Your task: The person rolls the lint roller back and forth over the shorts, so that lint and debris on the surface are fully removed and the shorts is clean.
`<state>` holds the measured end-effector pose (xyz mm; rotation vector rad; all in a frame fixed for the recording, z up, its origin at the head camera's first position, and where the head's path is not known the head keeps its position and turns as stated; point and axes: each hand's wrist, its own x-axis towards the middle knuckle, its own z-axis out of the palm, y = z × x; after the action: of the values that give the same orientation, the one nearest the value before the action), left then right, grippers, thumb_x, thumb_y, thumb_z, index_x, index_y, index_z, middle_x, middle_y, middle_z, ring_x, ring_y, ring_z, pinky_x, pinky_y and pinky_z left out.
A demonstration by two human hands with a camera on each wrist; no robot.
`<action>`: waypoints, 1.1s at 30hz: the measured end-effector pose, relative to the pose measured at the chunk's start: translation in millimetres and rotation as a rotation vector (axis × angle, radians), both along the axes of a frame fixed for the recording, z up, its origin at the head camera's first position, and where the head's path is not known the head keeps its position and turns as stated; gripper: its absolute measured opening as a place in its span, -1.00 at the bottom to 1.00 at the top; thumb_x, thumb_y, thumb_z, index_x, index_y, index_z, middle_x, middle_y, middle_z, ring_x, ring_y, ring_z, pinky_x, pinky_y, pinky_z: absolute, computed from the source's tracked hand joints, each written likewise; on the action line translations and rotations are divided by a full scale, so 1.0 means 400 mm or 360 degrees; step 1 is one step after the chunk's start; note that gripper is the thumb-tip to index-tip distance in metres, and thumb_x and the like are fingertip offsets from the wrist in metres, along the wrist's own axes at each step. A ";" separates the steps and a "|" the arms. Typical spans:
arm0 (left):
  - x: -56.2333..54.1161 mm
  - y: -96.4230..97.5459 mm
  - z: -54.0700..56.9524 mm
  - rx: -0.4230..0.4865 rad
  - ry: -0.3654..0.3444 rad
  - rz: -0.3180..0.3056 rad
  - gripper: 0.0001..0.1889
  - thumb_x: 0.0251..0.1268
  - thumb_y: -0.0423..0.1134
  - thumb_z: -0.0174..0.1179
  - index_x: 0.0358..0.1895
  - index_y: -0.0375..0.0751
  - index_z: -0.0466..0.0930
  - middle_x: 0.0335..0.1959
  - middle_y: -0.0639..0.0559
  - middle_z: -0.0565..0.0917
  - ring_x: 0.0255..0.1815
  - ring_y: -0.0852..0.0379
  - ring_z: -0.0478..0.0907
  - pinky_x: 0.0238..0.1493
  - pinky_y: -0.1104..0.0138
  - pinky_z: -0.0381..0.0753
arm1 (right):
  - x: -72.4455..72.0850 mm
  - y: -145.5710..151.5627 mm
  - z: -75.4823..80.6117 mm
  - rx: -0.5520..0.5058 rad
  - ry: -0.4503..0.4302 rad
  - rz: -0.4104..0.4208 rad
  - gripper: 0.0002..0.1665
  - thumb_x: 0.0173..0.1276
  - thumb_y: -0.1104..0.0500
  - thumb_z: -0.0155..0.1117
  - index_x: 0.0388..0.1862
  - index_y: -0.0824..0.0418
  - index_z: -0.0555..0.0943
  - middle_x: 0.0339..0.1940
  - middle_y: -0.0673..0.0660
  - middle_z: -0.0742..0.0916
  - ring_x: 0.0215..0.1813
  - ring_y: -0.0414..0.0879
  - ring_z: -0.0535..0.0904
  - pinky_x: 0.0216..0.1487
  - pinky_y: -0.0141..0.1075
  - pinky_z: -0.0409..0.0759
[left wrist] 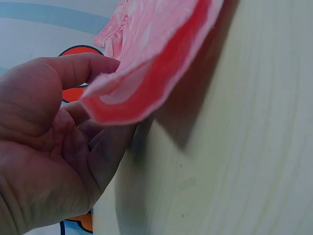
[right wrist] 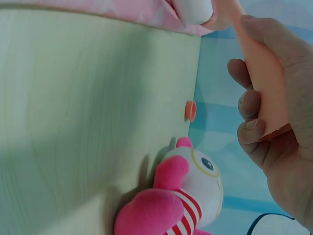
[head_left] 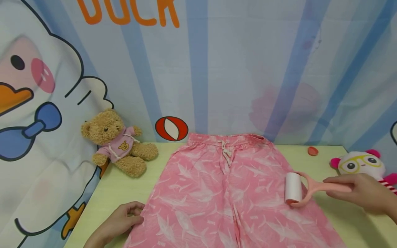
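Pink shorts (head_left: 198, 186) with a white marine print lie spread on the table, waistband and white drawstring toward the back. At their left side my left hand (head_left: 121, 220) pinches the leg's edge between thumb and fingers. The left wrist view shows that leg opening (left wrist: 161, 81) lifted off the tabletop. My right hand (head_left: 367, 193) grips the peach handle of a lint roller (head_left: 293, 187), fingers wrapped around it in the right wrist view. The roller's white cylinder lies over the right part of the shorts, upright in the head view.
A teddy bear (head_left: 114, 144) in a pink hoodie sits at the back left. On the right lies a pink-and-white plush toy (head_left: 361, 163) with yellow glasses. A small orange-red cap (head_left: 313, 151) rests near the back edge. Behind the pale table (head_left: 102, 199) hangs a printed curtain (head_left: 229, 69).
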<state>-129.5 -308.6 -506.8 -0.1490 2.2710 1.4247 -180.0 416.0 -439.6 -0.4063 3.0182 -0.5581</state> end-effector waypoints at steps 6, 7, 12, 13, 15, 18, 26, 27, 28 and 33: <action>0.000 -0.001 -0.001 0.0002 -0.0012 0.0011 -0.57 0.30 -0.36 0.31 0.21 -0.43 0.56 -0.25 -0.07 0.63 -0.30 0.05 0.58 -0.30 0.19 0.60 | -0.003 0.022 0.006 0.0109 0.0106 -0.0028 -0.43 0.12 -0.22 0.63 -0.04 0.14 0.83 -0.37 -0.18 0.75 -0.39 -0.36 0.54 -0.35 -0.28 0.55; 0.000 -0.001 -0.001 0.0002 -0.0014 0.0012 -0.57 0.30 -0.36 0.31 0.21 -0.43 0.56 -0.25 -0.07 0.64 -0.30 0.05 0.58 -0.30 0.19 0.60 | -0.003 0.023 0.005 0.0101 0.0106 -0.0035 -0.42 0.11 -0.21 0.64 -0.05 0.15 0.83 -0.38 -0.18 0.75 -0.39 -0.36 0.54 -0.35 -0.29 0.55; 0.000 0.000 0.000 -0.0010 -0.0016 0.0015 -0.57 0.31 -0.35 0.31 0.21 -0.43 0.56 -0.25 -0.07 0.64 -0.30 0.05 0.59 -0.29 0.19 0.61 | 0.000 0.017 0.003 0.0040 0.0065 -0.0040 -0.46 0.14 -0.19 0.63 -0.03 0.13 0.83 -0.33 -0.16 0.78 -0.37 -0.37 0.55 -0.33 -0.29 0.54; 0.000 0.001 0.001 -0.0014 -0.0016 0.0015 -0.57 0.31 -0.35 0.31 0.21 -0.43 0.56 -0.25 -0.07 0.64 -0.29 0.05 0.59 -0.29 0.19 0.61 | 0.001 0.013 0.003 0.0027 0.0068 -0.0035 -0.48 0.15 -0.18 0.62 -0.02 0.10 0.83 -0.32 -0.16 0.78 -0.36 -0.36 0.56 -0.33 -0.29 0.54; 0.001 0.002 0.003 -0.0015 -0.0012 0.0013 -0.58 0.31 -0.35 0.30 0.20 -0.43 0.56 -0.25 -0.07 0.64 -0.29 0.05 0.59 -0.29 0.19 0.62 | 0.002 0.005 0.001 0.0004 0.0038 -0.0028 -0.49 0.20 -0.18 0.59 0.02 0.09 0.82 -0.33 -0.17 0.78 -0.38 -0.35 0.55 -0.34 -0.29 0.53; 0.002 0.005 0.005 -0.0012 -0.0007 0.0004 -0.58 0.31 -0.35 0.30 0.20 -0.44 0.56 -0.25 -0.07 0.64 -0.29 0.06 0.60 -0.28 0.19 0.62 | 0.000 -0.009 -0.003 -0.0077 -0.0045 -0.0025 -0.51 0.27 -0.15 0.55 0.07 0.08 0.79 -0.31 -0.18 0.78 -0.37 -0.32 0.58 -0.35 -0.29 0.53; 0.003 0.004 0.002 -0.0020 0.0006 0.0005 -0.59 0.30 -0.35 0.31 0.18 -0.42 0.57 -0.26 -0.06 0.64 -0.29 0.06 0.58 -0.28 0.20 0.61 | -0.030 -0.055 -0.030 -0.0217 -0.0002 0.0102 -0.55 0.25 -0.13 0.57 0.09 -0.04 0.79 -0.16 -0.17 0.80 -0.27 -0.35 0.63 -0.33 -0.30 0.57; 0.003 0.003 0.001 -0.0022 0.0003 0.0007 -0.59 0.30 -0.35 0.31 0.18 -0.42 0.57 -0.26 -0.06 0.64 -0.29 0.06 0.58 -0.28 0.19 0.60 | -0.033 -0.062 -0.035 -0.0239 0.0042 0.0146 -0.57 0.25 -0.10 0.58 0.08 -0.05 0.79 -0.17 -0.19 0.79 -0.26 -0.35 0.63 -0.32 -0.30 0.58; 0.002 0.003 0.000 -0.0021 0.0000 0.0007 -0.59 0.30 -0.35 0.31 0.19 -0.43 0.57 -0.26 -0.06 0.64 -0.28 0.06 0.58 -0.28 0.19 0.60 | -0.035 -0.069 -0.041 -0.0273 0.0080 0.0189 -0.59 0.24 -0.06 0.59 0.07 -0.07 0.80 -0.17 -0.21 0.79 -0.25 -0.35 0.64 -0.32 -0.30 0.58; 0.000 0.003 -0.002 -0.0028 -0.0010 0.0012 -0.59 0.31 -0.35 0.30 0.20 -0.42 0.57 -0.25 -0.06 0.64 -0.29 0.06 0.58 -0.29 0.19 0.60 | -0.043 -0.113 -0.063 -0.0417 0.0180 0.0332 -0.60 0.22 0.07 0.62 0.06 -0.08 0.80 -0.12 -0.21 0.80 -0.14 -0.35 0.67 -0.26 -0.30 0.63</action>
<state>-129.6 -307.4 -507.4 -0.1681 2.2805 1.4065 -197.1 370.8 -464.9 -0.7796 2.9601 -0.9448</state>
